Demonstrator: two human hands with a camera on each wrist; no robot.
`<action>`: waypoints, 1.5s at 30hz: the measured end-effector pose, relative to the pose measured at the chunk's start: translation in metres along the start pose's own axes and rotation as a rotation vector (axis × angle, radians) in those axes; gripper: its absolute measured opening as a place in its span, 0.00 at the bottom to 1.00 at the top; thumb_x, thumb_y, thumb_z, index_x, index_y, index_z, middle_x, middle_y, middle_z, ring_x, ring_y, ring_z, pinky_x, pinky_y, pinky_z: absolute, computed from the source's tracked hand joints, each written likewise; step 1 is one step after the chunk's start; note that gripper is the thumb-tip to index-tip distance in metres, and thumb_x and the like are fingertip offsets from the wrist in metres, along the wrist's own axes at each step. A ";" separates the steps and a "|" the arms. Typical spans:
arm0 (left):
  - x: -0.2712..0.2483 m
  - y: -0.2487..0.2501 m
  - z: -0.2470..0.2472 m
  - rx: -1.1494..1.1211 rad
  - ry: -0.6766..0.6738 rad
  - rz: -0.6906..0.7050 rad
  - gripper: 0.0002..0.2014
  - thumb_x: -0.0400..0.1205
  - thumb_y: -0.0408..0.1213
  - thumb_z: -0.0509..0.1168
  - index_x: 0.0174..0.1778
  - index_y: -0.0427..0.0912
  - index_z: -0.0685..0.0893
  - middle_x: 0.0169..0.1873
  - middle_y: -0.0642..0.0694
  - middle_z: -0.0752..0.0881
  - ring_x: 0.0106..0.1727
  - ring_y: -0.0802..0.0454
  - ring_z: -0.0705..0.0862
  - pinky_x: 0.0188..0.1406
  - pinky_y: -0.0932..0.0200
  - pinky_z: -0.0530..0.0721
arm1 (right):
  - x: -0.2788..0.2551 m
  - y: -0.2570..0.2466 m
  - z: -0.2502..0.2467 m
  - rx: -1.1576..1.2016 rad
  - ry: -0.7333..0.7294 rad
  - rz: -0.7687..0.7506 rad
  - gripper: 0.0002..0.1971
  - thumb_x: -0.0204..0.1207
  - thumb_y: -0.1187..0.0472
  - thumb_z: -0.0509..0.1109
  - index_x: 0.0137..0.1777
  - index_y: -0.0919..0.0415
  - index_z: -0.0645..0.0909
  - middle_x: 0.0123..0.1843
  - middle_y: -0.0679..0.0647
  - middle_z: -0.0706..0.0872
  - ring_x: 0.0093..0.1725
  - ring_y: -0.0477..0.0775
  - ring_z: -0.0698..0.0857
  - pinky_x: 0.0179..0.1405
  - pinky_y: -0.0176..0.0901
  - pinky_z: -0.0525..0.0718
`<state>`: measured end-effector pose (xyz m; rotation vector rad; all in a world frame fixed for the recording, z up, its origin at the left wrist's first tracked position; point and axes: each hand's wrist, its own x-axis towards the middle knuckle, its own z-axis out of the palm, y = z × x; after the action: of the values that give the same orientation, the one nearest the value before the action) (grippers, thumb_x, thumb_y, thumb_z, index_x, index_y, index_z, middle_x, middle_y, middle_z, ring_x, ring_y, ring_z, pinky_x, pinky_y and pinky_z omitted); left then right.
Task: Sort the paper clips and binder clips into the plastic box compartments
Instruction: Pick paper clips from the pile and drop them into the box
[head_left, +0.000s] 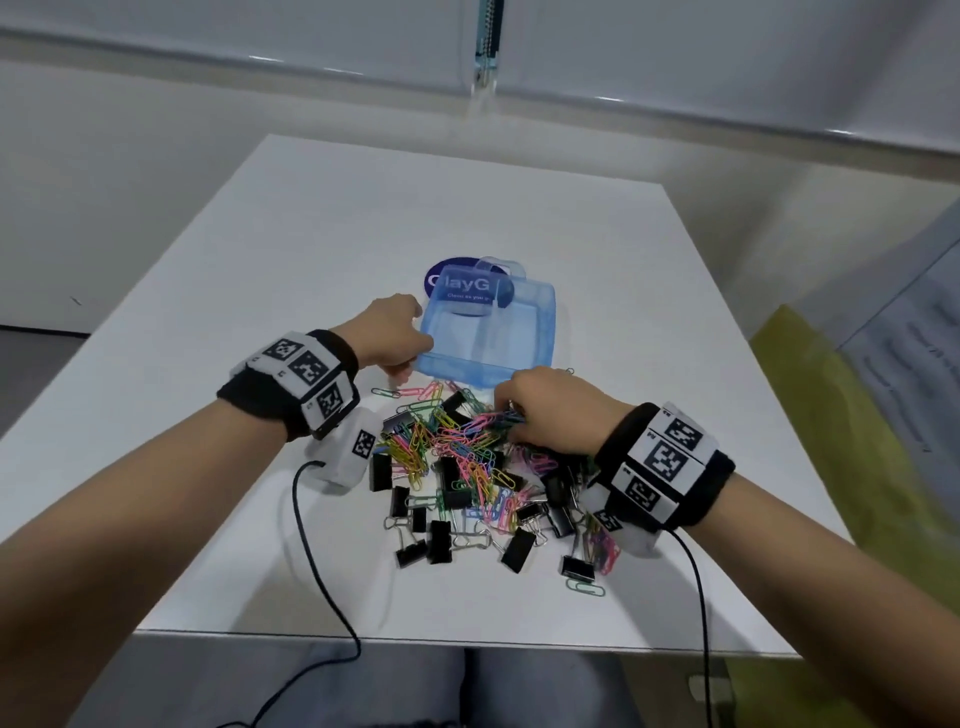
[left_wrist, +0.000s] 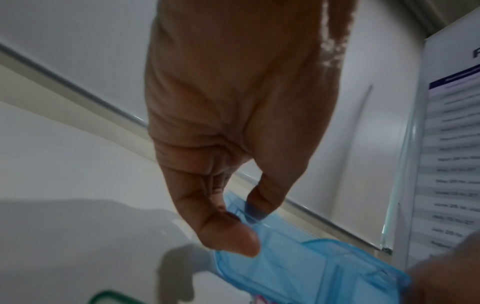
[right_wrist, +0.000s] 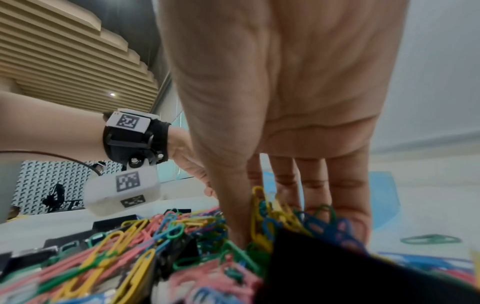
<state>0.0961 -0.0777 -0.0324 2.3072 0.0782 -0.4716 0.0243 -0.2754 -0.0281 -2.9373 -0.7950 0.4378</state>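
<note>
A translucent blue plastic box (head_left: 519, 332) with a middle divider sits on the white table (head_left: 311, 249), both compartments looking empty. My left hand (head_left: 405, 361) pinches its near left corner; the left wrist view shows thumb and finger (left_wrist: 257, 207) clamped on the box (left_wrist: 311, 271) rim. In front of the box lies a mixed pile of coloured paper clips (head_left: 462, 441) and black binder clips (head_left: 439, 540). My right hand (head_left: 506, 415) is at the pile's far right. In the right wrist view its thumb and fingers (right_wrist: 314, 197) close round a bunch of paper clips (right_wrist: 262, 216).
A dark blue round sticker (head_left: 441, 273) lies under the box's far end. Two black wrist cables (head_left: 311, 545) trail over the near table edge. One green paper clip (head_left: 586, 588) lies apart at the pile's near right. A yellow object (head_left: 831, 441) stands right of the table.
</note>
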 end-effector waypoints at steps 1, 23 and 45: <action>-0.001 0.000 0.001 -0.002 -0.002 0.003 0.27 0.81 0.28 0.57 0.77 0.33 0.61 0.30 0.36 0.85 0.22 0.44 0.82 0.28 0.52 0.88 | -0.001 0.001 0.000 0.021 0.024 0.000 0.12 0.73 0.61 0.71 0.57 0.59 0.82 0.54 0.60 0.86 0.54 0.62 0.83 0.44 0.46 0.77; -0.009 -0.002 -0.010 0.438 0.020 0.121 0.16 0.86 0.41 0.55 0.54 0.32 0.82 0.49 0.35 0.87 0.41 0.41 0.84 0.34 0.56 0.78 | 0.031 0.039 -0.018 0.609 0.505 0.235 0.11 0.71 0.68 0.75 0.54 0.67 0.87 0.46 0.64 0.89 0.42 0.58 0.87 0.49 0.43 0.84; -0.026 -0.008 -0.014 0.232 -0.082 0.149 0.10 0.85 0.34 0.58 0.60 0.37 0.79 0.45 0.40 0.85 0.38 0.45 0.86 0.28 0.59 0.85 | -0.037 0.026 0.009 0.213 0.061 -0.007 0.20 0.79 0.61 0.65 0.72 0.57 0.74 0.65 0.56 0.77 0.62 0.56 0.78 0.61 0.45 0.76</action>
<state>0.0742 -0.0602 -0.0197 2.4933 -0.1970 -0.5209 0.0031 -0.3167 -0.0312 -2.7365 -0.7037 0.4037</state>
